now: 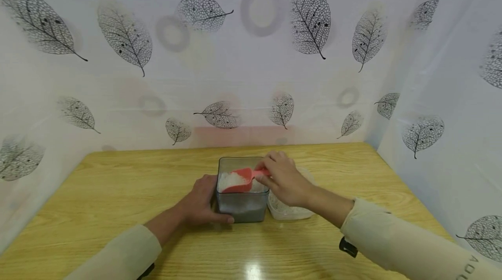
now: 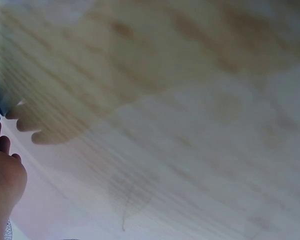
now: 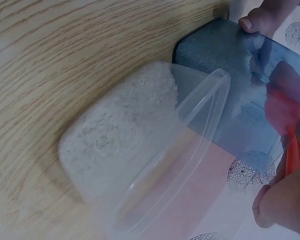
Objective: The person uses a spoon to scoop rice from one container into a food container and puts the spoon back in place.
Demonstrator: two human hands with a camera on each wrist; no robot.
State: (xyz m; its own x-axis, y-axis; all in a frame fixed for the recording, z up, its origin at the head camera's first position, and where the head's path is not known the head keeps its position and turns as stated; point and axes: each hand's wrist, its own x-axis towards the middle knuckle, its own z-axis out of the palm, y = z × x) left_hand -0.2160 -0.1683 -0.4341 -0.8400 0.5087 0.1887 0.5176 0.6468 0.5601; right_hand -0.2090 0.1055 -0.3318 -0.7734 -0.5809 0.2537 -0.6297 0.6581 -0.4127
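In the head view my right hand [image 1: 285, 179] grips the handle of a red scoop [image 1: 244, 180], its bowl inside a translucent grey container [image 1: 245, 208]. White rice [image 1: 232, 179] lies in the scoop's bowl and beneath it. My left hand [image 1: 200, 201] holds the container's left side, thumb along the front face and fingers at the side. Close on the right, partly behind my right forearm, stands a clear plastic tub [image 3: 202, 122] with rice [image 3: 120, 115] in it. The left wrist view catches only part of the left hand [image 2: 7, 172] against the container's edge.
Both containers stand on a wood-grain table [image 1: 129, 192]. A pale sheet with leaf prints [image 1: 243, 66] hangs behind the table and along its sides.
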